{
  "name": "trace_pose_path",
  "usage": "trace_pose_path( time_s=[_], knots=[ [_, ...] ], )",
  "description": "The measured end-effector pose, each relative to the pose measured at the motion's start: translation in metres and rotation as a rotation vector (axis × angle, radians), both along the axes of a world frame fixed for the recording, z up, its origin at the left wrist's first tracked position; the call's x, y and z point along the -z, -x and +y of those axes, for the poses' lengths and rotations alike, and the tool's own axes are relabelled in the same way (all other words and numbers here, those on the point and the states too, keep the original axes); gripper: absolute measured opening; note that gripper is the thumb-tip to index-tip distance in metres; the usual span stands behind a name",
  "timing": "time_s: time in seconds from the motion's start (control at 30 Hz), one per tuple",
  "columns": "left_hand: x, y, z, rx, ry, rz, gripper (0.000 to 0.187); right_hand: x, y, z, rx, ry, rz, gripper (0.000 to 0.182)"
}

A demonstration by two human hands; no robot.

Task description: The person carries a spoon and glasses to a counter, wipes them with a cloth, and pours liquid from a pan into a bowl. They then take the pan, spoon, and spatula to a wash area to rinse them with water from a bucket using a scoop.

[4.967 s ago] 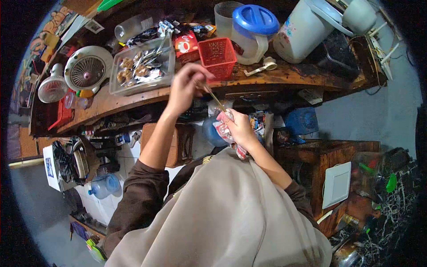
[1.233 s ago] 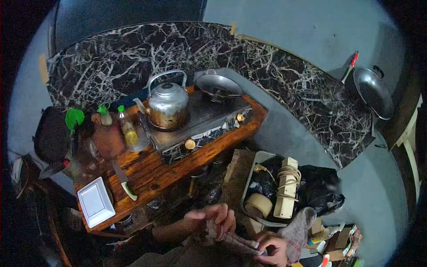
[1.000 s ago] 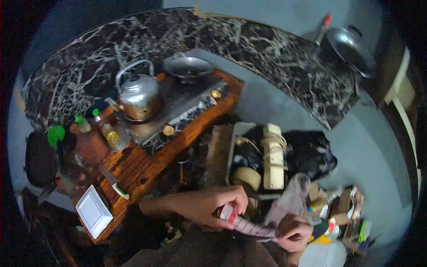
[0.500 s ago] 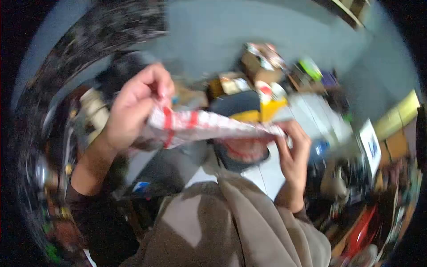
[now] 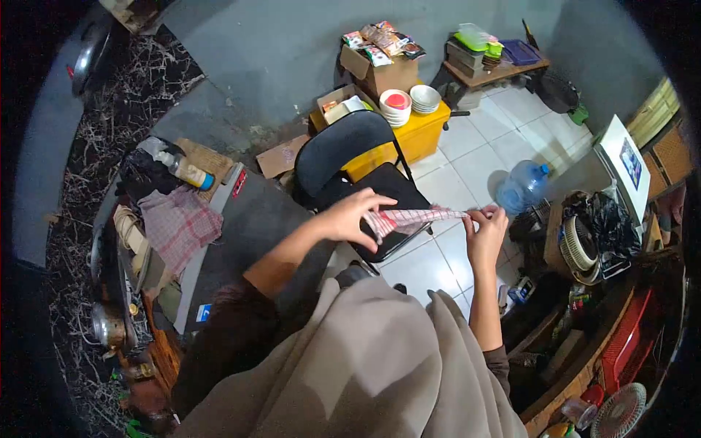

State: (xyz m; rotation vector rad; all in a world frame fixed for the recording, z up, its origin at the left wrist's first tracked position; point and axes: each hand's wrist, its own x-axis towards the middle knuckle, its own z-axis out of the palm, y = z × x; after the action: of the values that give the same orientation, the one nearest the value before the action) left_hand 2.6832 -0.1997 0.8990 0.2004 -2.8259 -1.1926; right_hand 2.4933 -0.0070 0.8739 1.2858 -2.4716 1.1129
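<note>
Checked red-and-white cloth [image 5: 409,217] was stretched into a narrow band in front of the person's chest, held at both ends so it stayed taut rather than drooping. The left hand [image 5: 349,219] had its grip closed over the bunched end, fingers curled round the fabric; the right hand [image 5: 488,228] pinched the opposite tip between thumb and fingertips, though the exact contact was small in the view and hard to be sure of. Just beyond the cloth stood a black padded chair [image 5: 358,164], its seat directly under the band. Farther off, a yellow box [image 5: 409,135] carried stacked white bowls [image 5: 410,102], and a blue water jug [image 5: 520,186] stood on the tiled floor [image 5: 467,157].
</note>
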Motion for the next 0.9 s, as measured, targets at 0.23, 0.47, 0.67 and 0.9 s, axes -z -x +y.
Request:
trace_pose_path(
  time_s=[0.23, 0.47, 0.67, 0.9],
  knots=[
    [0.08, 0.01, -0.029, -0.509, -0.287, 0.115, 0.019, 0.099, 0.046, -0.087, 0.069, -0.121, -0.406, 0.017],
    [0.183, 0.001, -0.143, -1.088, -0.325, 0.257, 0.02, 0.177, 0.074, -0.262, 0.004, 0.013, -0.68, 0.018],
    [0.161, -0.009, -0.237, -1.323, -0.876, 0.34, 0.018, 0.157, 0.045, -0.428, -0.125, -0.005, -0.45, 0.023],
    [0.248, -0.016, -0.295, -1.41, -0.19, 0.275, 0.061, 0.175, -0.003, -0.504, -0.404, -0.469, -0.12, 0.047]
  ],
)
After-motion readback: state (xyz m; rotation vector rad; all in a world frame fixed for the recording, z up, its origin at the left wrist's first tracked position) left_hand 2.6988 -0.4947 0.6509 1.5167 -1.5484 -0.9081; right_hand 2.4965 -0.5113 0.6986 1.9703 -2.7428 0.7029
